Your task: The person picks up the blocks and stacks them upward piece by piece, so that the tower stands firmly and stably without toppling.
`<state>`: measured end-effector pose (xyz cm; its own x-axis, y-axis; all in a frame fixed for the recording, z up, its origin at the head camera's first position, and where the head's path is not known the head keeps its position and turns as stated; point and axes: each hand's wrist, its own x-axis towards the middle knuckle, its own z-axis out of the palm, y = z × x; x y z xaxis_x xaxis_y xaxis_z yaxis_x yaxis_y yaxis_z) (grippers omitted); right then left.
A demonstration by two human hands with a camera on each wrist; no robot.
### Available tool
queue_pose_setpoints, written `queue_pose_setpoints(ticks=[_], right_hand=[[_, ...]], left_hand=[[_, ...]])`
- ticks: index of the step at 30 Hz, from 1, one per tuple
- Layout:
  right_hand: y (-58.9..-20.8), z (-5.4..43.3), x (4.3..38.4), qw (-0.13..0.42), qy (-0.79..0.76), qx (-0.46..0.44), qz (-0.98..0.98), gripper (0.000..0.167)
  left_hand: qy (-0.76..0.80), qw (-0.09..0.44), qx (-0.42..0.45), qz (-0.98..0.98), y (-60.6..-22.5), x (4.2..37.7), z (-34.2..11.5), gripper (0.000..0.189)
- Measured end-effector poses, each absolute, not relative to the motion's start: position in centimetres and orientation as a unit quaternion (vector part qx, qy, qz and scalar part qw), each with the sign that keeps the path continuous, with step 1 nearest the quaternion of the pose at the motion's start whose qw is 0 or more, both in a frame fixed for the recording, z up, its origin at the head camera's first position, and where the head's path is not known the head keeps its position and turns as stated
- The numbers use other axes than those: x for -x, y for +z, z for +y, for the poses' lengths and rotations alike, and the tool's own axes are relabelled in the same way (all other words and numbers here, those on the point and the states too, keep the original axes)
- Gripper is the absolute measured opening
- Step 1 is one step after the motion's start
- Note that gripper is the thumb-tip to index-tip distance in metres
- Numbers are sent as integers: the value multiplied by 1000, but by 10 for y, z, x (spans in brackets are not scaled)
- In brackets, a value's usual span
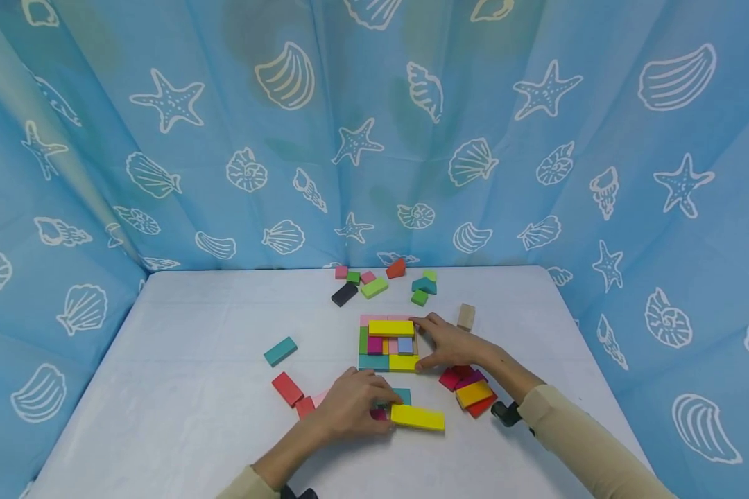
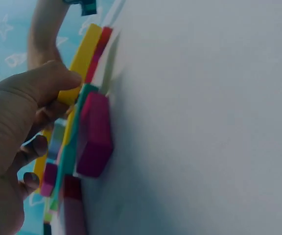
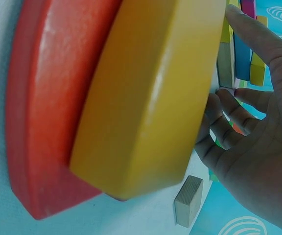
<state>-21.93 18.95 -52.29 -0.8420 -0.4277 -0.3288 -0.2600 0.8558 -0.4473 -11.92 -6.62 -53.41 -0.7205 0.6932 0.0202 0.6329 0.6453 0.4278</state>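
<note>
My left hand [image 1: 352, 405] pinches the end of a long yellow block [image 1: 418, 418] between thumb and finger, just in front of a flat block structure [image 1: 373, 362]. Under that hand lie a teal block [image 1: 403, 396] and a magenta block [image 2: 95, 134], partly hidden. The structure has pink, green, teal and yellow blocks round its outside, with a yellow block [image 1: 391, 328] lying across its top and a magenta block [image 1: 374, 346] and a light blue block [image 1: 405, 346] within. Along the structure's right side, my right hand [image 1: 452, 343] rests with spread, slightly bent fingers, holding nothing.
Red, magenta and orange blocks [image 1: 474, 394] are piled beneath the right forearm. A plain wooden block [image 1: 466, 317] lies behind that hand. Several small blocks [image 1: 374, 287] are scattered at the table's back. To the left are a teal block [image 1: 280, 351] and red blocks [image 1: 287, 389].
</note>
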Motion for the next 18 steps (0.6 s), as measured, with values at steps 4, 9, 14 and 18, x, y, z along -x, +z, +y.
queue_pose_setpoints(ticks=[4, 9, 14, 18], right_hand=[[-523, 189, 220, 214, -195, 186, 939, 102], [-522, 190, 219, 217, -210, 187, 935, 99], [-522, 190, 218, 223, -216, 177, 934, 102], [-521, 189, 219, 226, -214, 172, 934, 103]], left_hand=[[215, 46, -332, 917, -526, 130, -72, 41], [221, -15, -295, 929, -519, 150, -84, 46], [214, -57, -261, 940, -517, 169, -92, 47], [207, -60, -243, 946, -521, 179, -94, 46]])
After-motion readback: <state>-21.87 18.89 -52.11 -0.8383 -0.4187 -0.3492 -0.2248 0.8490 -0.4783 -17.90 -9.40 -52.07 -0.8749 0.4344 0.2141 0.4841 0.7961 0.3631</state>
